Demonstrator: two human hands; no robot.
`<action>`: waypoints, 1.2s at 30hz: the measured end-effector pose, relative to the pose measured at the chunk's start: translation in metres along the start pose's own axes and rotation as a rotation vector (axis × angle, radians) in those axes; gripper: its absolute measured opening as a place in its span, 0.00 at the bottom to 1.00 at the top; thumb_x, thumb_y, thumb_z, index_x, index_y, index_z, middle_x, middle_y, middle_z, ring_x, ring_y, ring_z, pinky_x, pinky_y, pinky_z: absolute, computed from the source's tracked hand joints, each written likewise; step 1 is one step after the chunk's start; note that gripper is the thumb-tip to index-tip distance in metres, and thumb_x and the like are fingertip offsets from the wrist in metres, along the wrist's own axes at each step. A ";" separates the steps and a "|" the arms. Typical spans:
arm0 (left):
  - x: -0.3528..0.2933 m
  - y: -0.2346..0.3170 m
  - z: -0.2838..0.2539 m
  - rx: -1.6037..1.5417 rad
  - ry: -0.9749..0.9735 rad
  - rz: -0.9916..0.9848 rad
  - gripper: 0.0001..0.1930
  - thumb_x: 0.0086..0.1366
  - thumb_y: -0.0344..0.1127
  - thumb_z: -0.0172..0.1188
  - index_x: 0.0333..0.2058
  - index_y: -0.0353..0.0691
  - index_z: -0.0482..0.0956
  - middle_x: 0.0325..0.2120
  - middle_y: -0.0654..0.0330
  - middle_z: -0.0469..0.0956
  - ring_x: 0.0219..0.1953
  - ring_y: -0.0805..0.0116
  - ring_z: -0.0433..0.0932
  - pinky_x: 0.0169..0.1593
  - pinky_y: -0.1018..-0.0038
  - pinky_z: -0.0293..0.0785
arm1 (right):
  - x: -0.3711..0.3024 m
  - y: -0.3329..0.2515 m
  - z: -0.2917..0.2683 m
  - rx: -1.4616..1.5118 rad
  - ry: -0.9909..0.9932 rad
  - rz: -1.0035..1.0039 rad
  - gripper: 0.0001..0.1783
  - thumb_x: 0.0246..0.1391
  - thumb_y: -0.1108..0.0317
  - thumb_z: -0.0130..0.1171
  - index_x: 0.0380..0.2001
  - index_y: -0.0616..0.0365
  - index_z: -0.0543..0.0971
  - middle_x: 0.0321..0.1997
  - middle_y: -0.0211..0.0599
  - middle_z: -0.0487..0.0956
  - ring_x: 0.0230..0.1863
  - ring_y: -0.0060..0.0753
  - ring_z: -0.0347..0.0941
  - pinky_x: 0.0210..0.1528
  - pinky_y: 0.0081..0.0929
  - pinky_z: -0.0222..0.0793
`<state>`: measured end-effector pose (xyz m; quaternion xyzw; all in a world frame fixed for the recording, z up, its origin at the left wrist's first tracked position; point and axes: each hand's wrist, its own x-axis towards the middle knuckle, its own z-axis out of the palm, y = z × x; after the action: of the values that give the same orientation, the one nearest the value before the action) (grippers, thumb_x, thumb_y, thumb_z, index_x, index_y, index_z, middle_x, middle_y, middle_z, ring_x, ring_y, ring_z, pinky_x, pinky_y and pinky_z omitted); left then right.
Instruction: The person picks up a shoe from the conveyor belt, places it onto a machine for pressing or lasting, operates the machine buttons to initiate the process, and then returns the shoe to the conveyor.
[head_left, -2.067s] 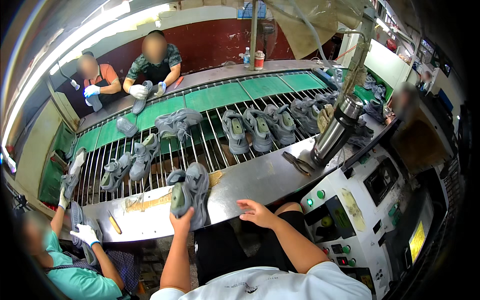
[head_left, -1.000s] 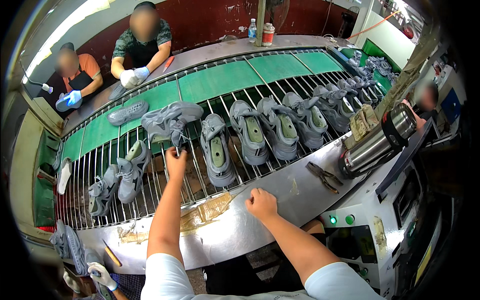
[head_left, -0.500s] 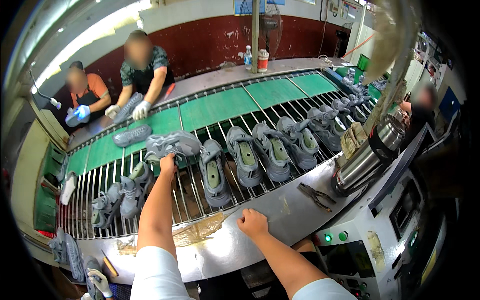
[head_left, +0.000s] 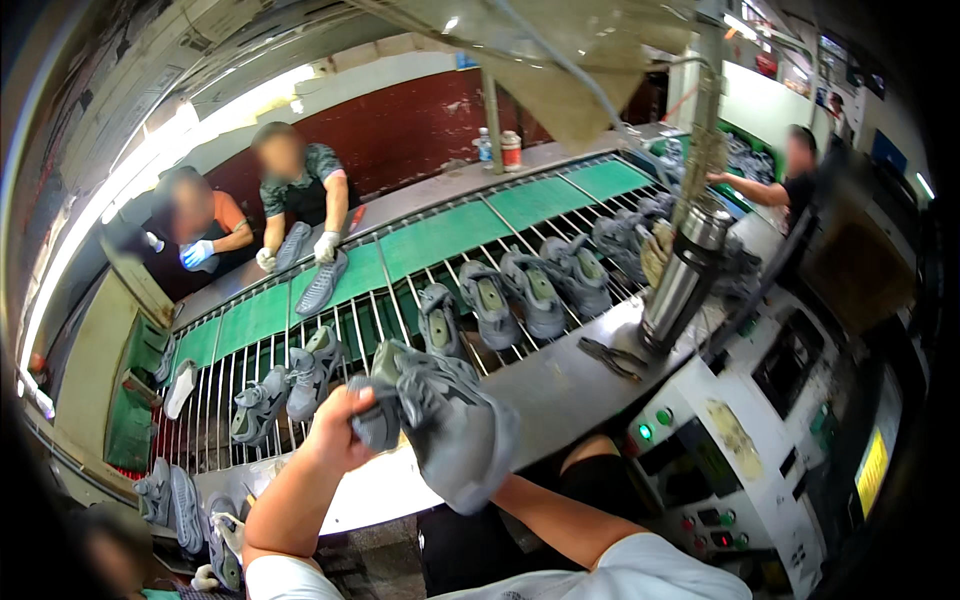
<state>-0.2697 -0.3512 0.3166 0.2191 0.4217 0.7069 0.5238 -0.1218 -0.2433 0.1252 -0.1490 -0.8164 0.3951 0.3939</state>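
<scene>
In front of my chest, above the near metal ledge (head_left: 540,385), I hold up a grey sneaker (head_left: 460,440). My left hand (head_left: 338,432) is closed round its dark grey heel end, and its toe points down to the right. My right forearm reaches in behind the shoe, so the right hand is hidden and its fingers cannot be made out. Beyond the held shoe, a grey sneaker (head_left: 437,322) lies on the metal bar rack (head_left: 390,300). To its right several more stand in a row. Two laced grey shoes (head_left: 315,372) rest on the bars at the left.
Black-handled pliers (head_left: 612,358) lie on the ledge beside a steel thermos (head_left: 685,275). A control panel (head_left: 690,470) with lit buttons stands at the right. Across the green belt (head_left: 440,240), a co-worker's gloved hand (head_left: 327,247) touches a grey shoe (head_left: 322,282). More shoes stand at lower left.
My left hand has lifted the sneaker off the rack and brought it close to me. My right hand has left the ledge and gone behind the shoe. The view has shifted.
</scene>
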 end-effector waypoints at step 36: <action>0.086 -0.310 -0.113 1.093 0.561 0.220 0.16 0.64 0.35 0.51 0.20 0.32 0.67 0.16 0.54 0.69 0.20 0.66 0.64 0.28 0.64 0.63 | -0.113 0.020 -0.550 -0.272 1.113 0.678 0.50 0.32 0.64 0.64 0.65 0.52 0.61 0.58 0.46 0.72 0.54 0.44 0.72 0.54 0.36 0.68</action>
<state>-0.2130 -0.2836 -0.0130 0.3037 0.8190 0.4693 0.1292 0.3683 -0.0027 0.2578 -0.6277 -0.4417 0.2548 0.5882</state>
